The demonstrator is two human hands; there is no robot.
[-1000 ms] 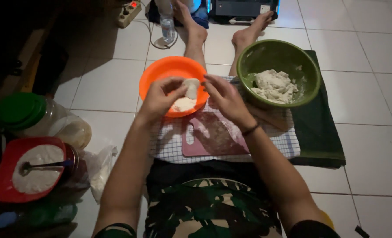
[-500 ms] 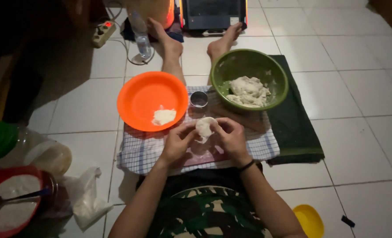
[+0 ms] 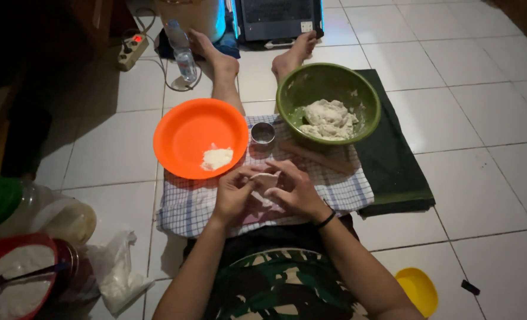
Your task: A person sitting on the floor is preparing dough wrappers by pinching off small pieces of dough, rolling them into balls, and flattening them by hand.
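Both hands together over a checked cloth (image 3: 186, 207) on the lap — left hand (image 3: 234, 192) and right hand (image 3: 296, 191) pinching one small piece of dough (image 3: 266, 179) between the fingertips, fingers curled closed around it. Just ahead, an orange plate (image 3: 183, 127) with a white lump (image 3: 216, 158); beside it a small metal ring (image 3: 263, 133). Farther right, a green bowl (image 3: 293, 89) with a mass of dough, a wooden rolling pin (image 3: 319, 157) lying below it.
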